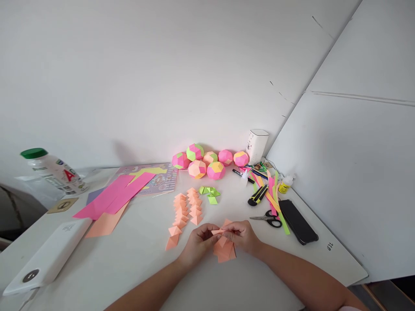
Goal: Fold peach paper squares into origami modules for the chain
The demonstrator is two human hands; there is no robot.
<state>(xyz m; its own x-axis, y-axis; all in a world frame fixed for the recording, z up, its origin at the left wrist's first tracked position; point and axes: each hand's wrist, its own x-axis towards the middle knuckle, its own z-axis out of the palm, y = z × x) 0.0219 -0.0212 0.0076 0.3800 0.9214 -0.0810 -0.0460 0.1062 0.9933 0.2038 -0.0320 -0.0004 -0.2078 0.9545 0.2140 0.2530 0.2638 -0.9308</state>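
Between my left hand [202, 242] and my right hand [242, 235] is a small peach paper piece [218, 232], pinched by the fingertips of both. Below it on the table lies a loose pile of peach paper pieces [224, 252], partly covered by my hands. Left of my hands run two rows of folded peach paper units, a longer row [180, 209] and a shorter row [195, 206]. Several folded green paper units [210, 191] sit just beyond them.
Colourful paper balls [207, 166] stand against the wall. To the right lie scissors [270, 218], a box cutter [258, 195], paper strips [275, 203], a glue bottle [285, 185] and a black phone [298, 221]. Pink sheets [113, 196], a white device [48, 255] and a bottle [53, 172] are left.
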